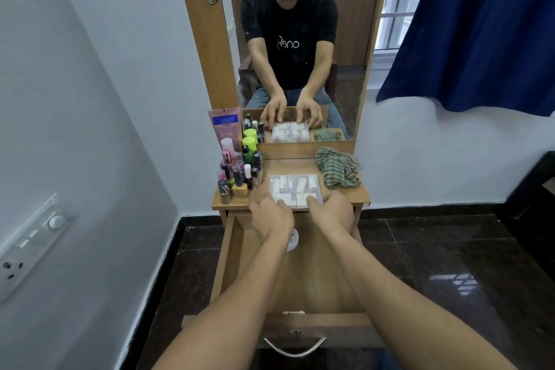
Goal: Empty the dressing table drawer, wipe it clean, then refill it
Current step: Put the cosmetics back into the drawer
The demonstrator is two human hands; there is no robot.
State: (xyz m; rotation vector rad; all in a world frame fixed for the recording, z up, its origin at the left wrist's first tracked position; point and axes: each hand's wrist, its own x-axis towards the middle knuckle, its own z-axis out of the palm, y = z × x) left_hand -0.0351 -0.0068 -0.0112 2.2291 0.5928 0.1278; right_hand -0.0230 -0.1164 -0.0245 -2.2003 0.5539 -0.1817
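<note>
Both hands are on the clear box [295, 186], left hand [271, 215] and right hand [334, 210] each gripping its near edge with curled fingers, as it sits at the near edge of the tabletop [288, 166] above the open drawer [315, 279], bottles [240, 171] clustered left, striped cloth [338, 167] far right.

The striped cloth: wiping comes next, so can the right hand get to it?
Probably yes: the striped cloth lies uncovered just beyond the right hand, nothing between, though that hand holds the clear box.

Wooden tabletop [289, 166]: bottles [240, 173] left, clear box [295, 188] centre, striped cloth [338, 167] right
</note>
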